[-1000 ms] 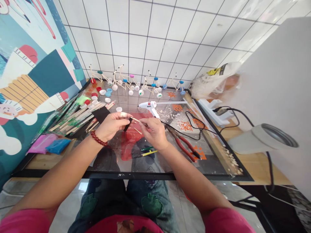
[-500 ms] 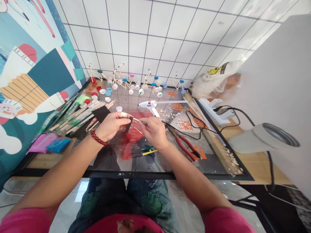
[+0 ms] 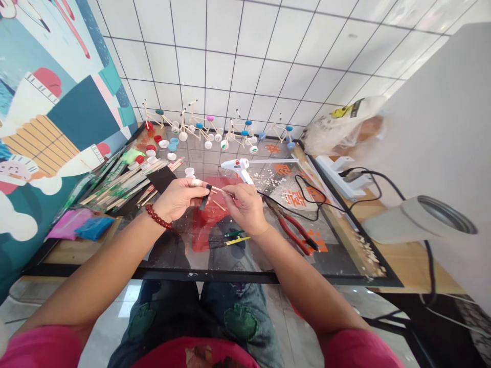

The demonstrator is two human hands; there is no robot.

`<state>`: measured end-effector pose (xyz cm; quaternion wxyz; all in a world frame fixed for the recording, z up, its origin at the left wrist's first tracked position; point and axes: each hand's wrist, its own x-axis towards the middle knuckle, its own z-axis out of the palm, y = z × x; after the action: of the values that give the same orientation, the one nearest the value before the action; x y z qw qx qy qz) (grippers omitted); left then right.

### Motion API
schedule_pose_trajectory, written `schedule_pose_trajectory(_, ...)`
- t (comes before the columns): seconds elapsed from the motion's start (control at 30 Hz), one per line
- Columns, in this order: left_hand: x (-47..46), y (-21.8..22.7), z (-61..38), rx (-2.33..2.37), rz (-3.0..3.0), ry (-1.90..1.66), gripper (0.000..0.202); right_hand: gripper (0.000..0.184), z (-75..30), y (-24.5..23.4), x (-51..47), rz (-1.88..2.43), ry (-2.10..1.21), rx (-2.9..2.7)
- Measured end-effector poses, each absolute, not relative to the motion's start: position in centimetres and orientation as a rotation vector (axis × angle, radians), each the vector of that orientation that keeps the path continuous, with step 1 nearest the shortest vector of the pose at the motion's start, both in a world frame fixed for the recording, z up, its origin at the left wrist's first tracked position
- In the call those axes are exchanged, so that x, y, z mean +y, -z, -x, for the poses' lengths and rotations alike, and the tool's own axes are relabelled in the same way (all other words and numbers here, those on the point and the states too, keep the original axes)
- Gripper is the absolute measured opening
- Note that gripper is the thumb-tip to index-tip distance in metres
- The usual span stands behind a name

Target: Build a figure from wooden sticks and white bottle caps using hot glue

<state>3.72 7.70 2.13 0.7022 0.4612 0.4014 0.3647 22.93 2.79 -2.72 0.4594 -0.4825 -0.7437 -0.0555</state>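
Observation:
My left hand (image 3: 177, 198) pinches a small black strip (image 3: 204, 198) between thumb and a bandaged forefinger. My right hand (image 3: 247, 207) is closed on a thin wooden stick (image 3: 219, 190) whose far end meets the black strip. Both hands hover just above a glass-topped table (image 3: 215, 255), over a red sheet (image 3: 207, 217). A white glue gun (image 3: 237, 166) lies just beyond the hands. Red-handled pliers (image 3: 293, 230) lie to the right of my right hand.
Stick-and-bottle-cap models (image 3: 215, 130) line the far edge by the tiled wall. Wooden chopsticks in wrappers (image 3: 115, 186) and loose bottle caps (image 3: 157, 148) lie at the left. A power strip (image 3: 343, 179), black cable, plastic bag (image 3: 337, 130) and a white pipe (image 3: 418, 220) are at the right.
Both hands stay together on the strip and stick, which have shifted only slightly. The view has drifted a little.

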Motion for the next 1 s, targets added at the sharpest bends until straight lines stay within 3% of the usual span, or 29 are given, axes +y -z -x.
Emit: schedule_pose_trajectory(1.0,7.86,-1.97,-3.68,0.866,-1.003,-0.785,0.017,0.011,-22.91,2.89,2.95,1.166,0.126,-1.807)
